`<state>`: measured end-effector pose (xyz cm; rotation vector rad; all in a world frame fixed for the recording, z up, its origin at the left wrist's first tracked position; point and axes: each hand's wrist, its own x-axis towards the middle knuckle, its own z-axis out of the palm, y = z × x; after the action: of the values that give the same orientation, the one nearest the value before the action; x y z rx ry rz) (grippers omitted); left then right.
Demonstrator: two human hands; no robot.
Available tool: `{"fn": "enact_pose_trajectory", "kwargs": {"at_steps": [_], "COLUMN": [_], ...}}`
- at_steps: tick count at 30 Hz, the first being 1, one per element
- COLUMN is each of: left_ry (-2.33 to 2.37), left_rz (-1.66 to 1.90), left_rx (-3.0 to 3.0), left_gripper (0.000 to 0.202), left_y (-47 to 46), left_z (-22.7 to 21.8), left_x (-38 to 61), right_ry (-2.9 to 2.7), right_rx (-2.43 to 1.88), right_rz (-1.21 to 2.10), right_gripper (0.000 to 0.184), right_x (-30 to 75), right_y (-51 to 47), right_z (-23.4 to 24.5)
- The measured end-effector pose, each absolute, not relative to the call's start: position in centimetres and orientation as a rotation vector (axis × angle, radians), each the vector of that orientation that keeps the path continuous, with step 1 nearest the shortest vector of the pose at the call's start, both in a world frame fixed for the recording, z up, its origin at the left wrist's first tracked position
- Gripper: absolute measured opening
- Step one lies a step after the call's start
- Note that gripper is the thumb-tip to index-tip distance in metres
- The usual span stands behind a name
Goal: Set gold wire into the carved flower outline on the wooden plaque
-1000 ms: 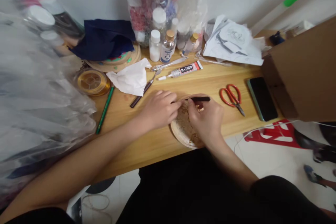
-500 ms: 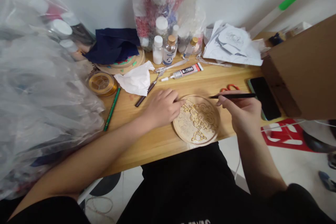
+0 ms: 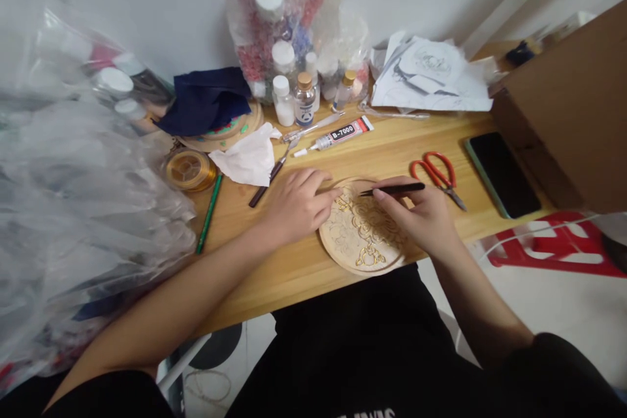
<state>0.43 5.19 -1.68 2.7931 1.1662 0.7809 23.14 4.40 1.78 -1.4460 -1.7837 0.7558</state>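
A round wooden plaque (image 3: 337, 248) lies near the table's front edge, with gold wire outlining part of the floral drawing on its face. My left hand (image 3: 298, 206) is at its left rim, index finger reaching onto the upper left and the other fingers curled against the edge. In a pinch, my right hand (image 3: 424, 215) has black tweezers (image 3: 399, 189), their tips over the plaque's upper part, close to my left fingertip. Any wire between the tips is too small to make out. My right fingers cover some of the plaque's right side.
Orange-handled pliers (image 3: 443, 173) and a phone (image 3: 504, 173) lie to the right, beside a cardboard box (image 3: 563, 104). Behind are a glue tube (image 3: 343, 134), small bottles (image 3: 304, 101) and papers (image 3: 428, 75). A gold wire spool (image 3: 190, 170) and green pencil (image 3: 209, 212) lie left.
My right hand has moved left with the tweezers, from the plaque's right edge to over its top, uncovering the pliers. My left hand stays at the rim. The view has shifted slightly.
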Motion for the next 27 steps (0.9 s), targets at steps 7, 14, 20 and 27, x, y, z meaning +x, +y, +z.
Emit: {"fn": "enact_pose_trajectory", "kwargs": {"at_steps": [7, 14, 20, 27], "left_ry": [1.16, 1.167, 1.185, 1.182], "left_rz": [0.779, 0.728, 0.721, 0.728], "left_rx": [2.79, 2.761, 2.765, 2.771], "left_gripper": [0.024, 0.024, 0.022, 0.023], "left_y": [5.1, 5.2, 5.2, 5.1], "left_z": [-1.8, -1.6, -1.5, -1.5], "left_x": [0.5, 0.4, 0.4, 0.5], "right_ry": [-1.819, -1.813, -1.689, -1.856], "right_rx": [-1.463, -1.476, -1.433, -1.356], "right_rz": [0.708, 0.766, 0.747, 0.717], "right_gripper": [0.017, 0.017, 0.012, 0.017], "right_x": [22.6, 22.2, 22.2, 21.8], "right_y": [4.4, 4.7, 4.6, 4.3], "right_z": [1.2, 1.4, 1.7, 2.4]}}
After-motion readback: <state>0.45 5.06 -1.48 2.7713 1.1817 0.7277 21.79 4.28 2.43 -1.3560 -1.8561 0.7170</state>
